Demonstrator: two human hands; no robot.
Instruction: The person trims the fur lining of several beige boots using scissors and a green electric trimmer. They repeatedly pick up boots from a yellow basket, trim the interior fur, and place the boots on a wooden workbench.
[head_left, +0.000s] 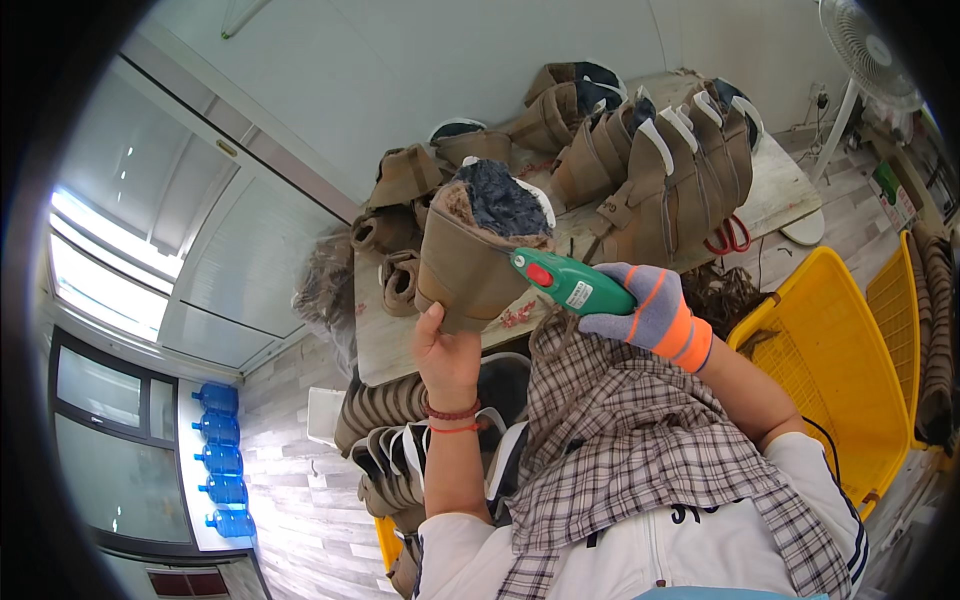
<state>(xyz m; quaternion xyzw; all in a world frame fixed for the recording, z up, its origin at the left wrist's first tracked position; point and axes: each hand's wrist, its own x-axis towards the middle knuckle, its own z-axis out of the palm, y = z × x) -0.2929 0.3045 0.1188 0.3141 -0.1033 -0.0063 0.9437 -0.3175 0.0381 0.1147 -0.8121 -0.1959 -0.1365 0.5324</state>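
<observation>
My left hand (445, 350), bare with a beaded bracelet and a red cord at the wrist, pinches the lower edge of a brown boot upper (465, 262). Brown fleece and a dark blue lining show at its top, with a white strip along one side. In a grey and orange glove, my right hand (655, 315) is wrapped round a green handheld electric tool (580, 285) with a red button. The tool's narrow tip points left and meets the upper's right side near the fleece edge; the exact contact is too small to make out.
More boot uppers (690, 165) stand on the worn table (400, 345), with red-handled scissors (730, 237) at its right. A yellow basket (830, 370) stands at right. Stacked uppers (385, 410) lie below the table. Blue water bottles (222, 458) line the left, and a fan (870, 50) stands far right.
</observation>
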